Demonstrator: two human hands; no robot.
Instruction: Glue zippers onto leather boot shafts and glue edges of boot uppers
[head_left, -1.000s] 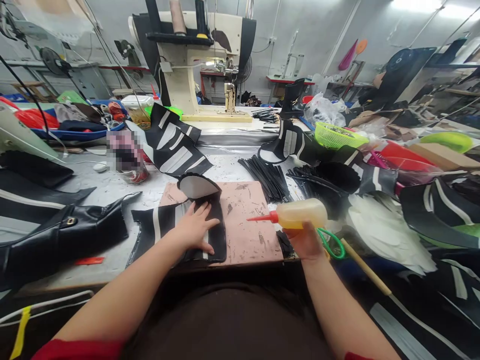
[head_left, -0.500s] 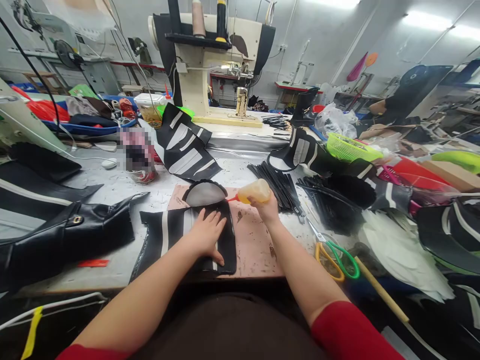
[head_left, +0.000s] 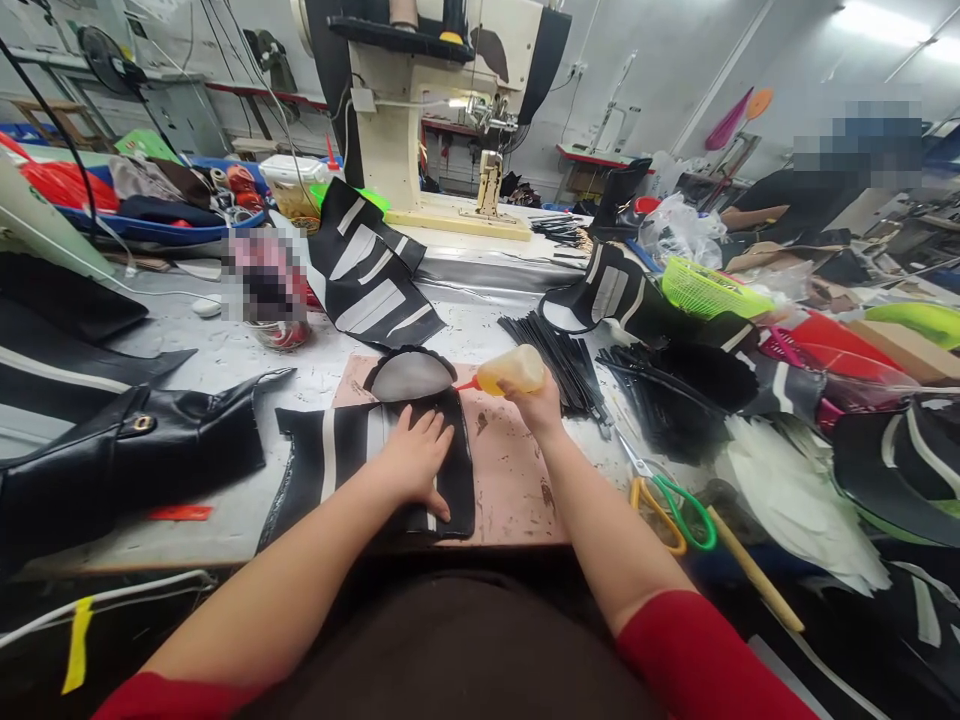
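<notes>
My left hand lies flat with fingers spread on a black leather piece with white strips, pressing it to a pink board. In my right hand is a squeeze bottle of yellowish liquid, held on its side. Its red nozzle points left, at the upper right edge of the leather; whether the tip touches cannot be made out. A rounded grey-lined part with a scalloped black edge sits at the top of the piece, just above my left fingertips.
A sewing machine stands at the back. Right of the board are black strips, scissors with green and yellow handles, a wooden stick and a green basket. A black leather item with a buckle lies left. Someone bends at far right.
The view has tilted down slightly, so the background sits higher. Both hands keep nearly the same place; the bottle's nozzle stays at the leather's upper right edge.
</notes>
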